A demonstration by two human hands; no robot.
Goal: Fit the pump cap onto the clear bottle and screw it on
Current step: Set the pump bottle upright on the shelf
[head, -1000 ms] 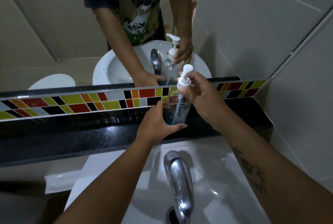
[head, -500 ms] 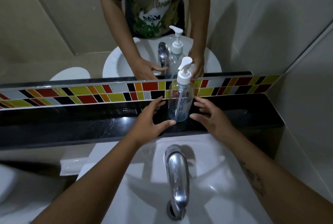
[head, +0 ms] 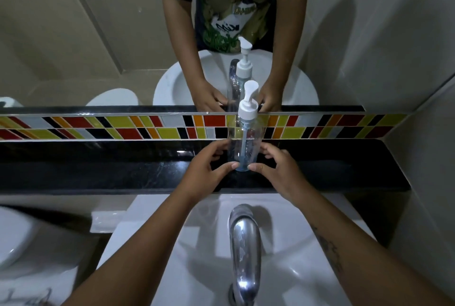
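Note:
The clear bottle [head: 245, 143] stands upright on the black ledge [head: 123, 170] under the mirror. The white pump cap [head: 248, 106] sits on its neck, and its tube runs down inside the bottle. My left hand [head: 209, 170] cups the bottle's lower left side, thumb tip at the base. On the lower right side my right hand [head: 278, 170] mirrors that hold, fingertips on the wall. Both hands touch the bottle lightly with the fingers spread.
A chrome tap [head: 243, 251] rises over the white basin [head: 307, 268] just below my arms. A coloured tile strip [head: 123, 127] and a mirror [head: 98, 35] back the ledge. A tiled wall [head: 423, 158] closes the right side; a toilet [head: 14, 236] is lower left.
One second ago my right hand gripped the pump cap and my left hand held the bottle. Both hands then opened away from the bottle; now both are back against its lower part.

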